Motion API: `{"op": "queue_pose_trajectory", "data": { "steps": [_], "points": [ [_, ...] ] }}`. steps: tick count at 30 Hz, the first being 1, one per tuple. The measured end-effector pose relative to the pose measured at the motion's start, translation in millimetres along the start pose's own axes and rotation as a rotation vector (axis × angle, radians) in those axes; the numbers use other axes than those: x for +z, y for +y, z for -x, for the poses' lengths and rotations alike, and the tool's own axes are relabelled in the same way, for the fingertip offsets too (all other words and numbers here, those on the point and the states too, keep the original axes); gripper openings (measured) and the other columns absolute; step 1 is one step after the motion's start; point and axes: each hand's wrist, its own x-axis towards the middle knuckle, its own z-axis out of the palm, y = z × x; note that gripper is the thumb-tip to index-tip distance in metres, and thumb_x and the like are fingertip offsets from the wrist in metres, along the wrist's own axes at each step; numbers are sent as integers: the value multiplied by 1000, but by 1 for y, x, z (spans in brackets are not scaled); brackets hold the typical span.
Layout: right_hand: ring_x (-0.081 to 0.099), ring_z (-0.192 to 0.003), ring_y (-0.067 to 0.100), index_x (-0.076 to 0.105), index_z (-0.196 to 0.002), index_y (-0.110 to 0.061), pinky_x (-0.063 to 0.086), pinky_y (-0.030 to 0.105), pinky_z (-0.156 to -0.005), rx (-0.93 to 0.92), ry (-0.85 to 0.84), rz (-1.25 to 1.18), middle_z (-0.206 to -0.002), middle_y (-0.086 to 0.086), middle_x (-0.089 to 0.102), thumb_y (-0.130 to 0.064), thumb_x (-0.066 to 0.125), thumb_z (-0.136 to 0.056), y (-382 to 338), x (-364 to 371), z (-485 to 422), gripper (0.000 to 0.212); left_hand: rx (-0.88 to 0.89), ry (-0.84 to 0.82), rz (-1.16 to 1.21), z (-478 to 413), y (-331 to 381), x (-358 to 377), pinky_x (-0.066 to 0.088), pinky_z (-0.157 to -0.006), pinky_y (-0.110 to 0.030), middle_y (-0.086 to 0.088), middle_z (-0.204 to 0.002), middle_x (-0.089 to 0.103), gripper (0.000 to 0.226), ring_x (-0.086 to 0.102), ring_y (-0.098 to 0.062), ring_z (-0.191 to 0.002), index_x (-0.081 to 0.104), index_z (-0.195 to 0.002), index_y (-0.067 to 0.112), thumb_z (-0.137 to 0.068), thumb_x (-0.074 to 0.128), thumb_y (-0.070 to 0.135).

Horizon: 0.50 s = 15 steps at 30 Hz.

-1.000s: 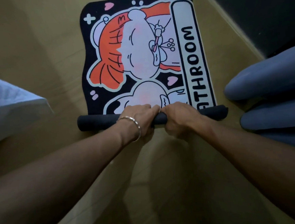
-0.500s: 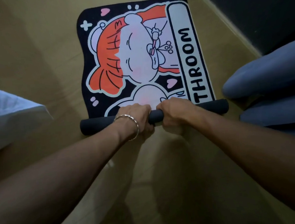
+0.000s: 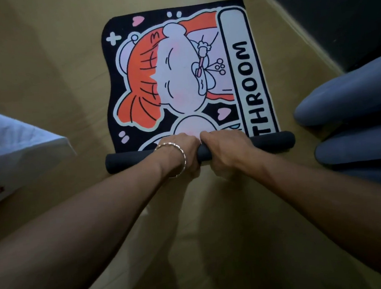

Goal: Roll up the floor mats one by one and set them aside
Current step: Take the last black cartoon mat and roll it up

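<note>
One tan floor (image 3: 42, 64) fills the view. On it, toward the far wall, lies the cartoon mat (image 3: 179, 76), its near end wound into a dark roll (image 3: 127, 163). Grey cushions (image 3: 352, 99) sit just beside its right edge, with a white cloth (image 3: 14, 146) off left. The left hand (image 3: 181, 152) and right hand (image 3: 226, 150) are side by side at mid-roll, fingers curled tight over it. A bracelet (image 3: 183, 160) circles the left wrist.

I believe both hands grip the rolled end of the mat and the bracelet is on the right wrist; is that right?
Not quite: the head view shows the bracelet on the left wrist. The left hand and right hand do grip the rolled end of the mat.
</note>
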Motion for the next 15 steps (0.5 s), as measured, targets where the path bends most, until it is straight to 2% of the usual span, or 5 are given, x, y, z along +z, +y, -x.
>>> {"op": "queue_pose_trajectory", "data": {
  "steps": [3, 8, 11, 13, 15],
  "points": [
    [53, -101, 22, 41, -119, -21, 41, 40, -93, -29, 87, 40, -114, 3, 54, -19, 60, -86, -1, 6, 9, 37, 17, 38, -10, -1, 0, 0, 46, -67, -31, -1, -85, 58, 40, 54, -20, -74, 59, -108, 23, -72, 73, 34],
    [53, -113, 30, 39, -136, -15, 42, 41, -98, 79, -367, 8, -121, 11, 52, -18, 62, -87, 1, -15, -14, 54, 31, 137, -116, 4, 3, 12, 40, -67, -33, -2, -104, 62, 35, 60, -24, -89, 51, -113, 20, -82, 62, 32],
    [56, -97, 23, 45, -121, -21, 48, 41, -92, 20, -214, -17, -107, 3, 54, -19, 63, -83, -1, -10, -9, 42, -19, 51, -60, 6, 2, 5, 41, -62, -31, -1, -89, 61, 36, 53, -20, -72, 59, -108, 23, -76, 68, 36],
    [52, -89, 18, 42, -111, -23, 47, 41, -88, -19, -16, 11, -102, -1, 51, -19, 63, -81, -1, 0, 2, 37, -11, 34, -21, 4, 2, 2, 43, -63, -31, 1, -82, 56, 37, 52, -19, -70, 60, -108, 25, -74, 71, 37],
    [48, -87, 17, 42, -114, -22, 45, 41, -89, -12, 25, -15, -100, -1, 47, -18, 63, -82, 0, 7, 7, 39, 15, 97, -58, 5, 1, 6, 43, -65, -32, 0, -88, 57, 37, 55, -21, -76, 55, -111, 23, -78, 67, 35]
  ]
}}
